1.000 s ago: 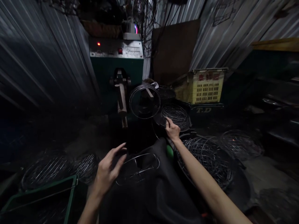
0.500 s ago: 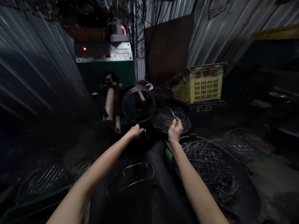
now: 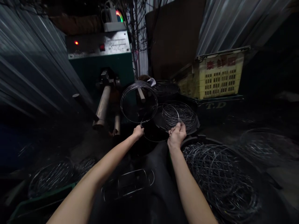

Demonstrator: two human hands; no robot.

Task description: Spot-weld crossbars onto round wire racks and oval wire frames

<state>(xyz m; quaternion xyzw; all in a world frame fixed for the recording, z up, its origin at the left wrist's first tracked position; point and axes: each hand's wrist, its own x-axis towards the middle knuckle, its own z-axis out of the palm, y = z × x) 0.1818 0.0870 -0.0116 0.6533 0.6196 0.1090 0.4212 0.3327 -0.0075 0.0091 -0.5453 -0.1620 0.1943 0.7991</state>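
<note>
My left hand (image 3: pixel 139 131) is closed around the left side of a thin wire ring (image 3: pixel 155 141). The fingers of my right hand (image 3: pixel 177 135) pinch the same ring on its right side, where a bit of wire sticks up past the thumb. Part of the ring is lost against the dark background. Just beyond my left hand, a bundle of wire rings (image 3: pixel 139 84) hangs on a square bar (image 3: pixel 141 95). Behind my right hand, more loose wire rings (image 3: pixel 184 112) lie on a dark round lid or tray (image 3: pixel 160 119).
A green machine (image 3: pixel 84 70) with a lit red lamp and metal electrode arms (image 3: pixel 103 105) stands ahead on the left. A wide dark tub of wire pieces (image 3: pixel 217 174) is at right. Bent wire frames (image 3: pixel 130 183) lie near my lap. A yellow crate (image 3: pixel 221 77) stands at back right.
My left hand, whose finger was stretched out beside the wire, has closed on the ring. The right hand still holds it and has turned slightly. The view has shifted a little.
</note>
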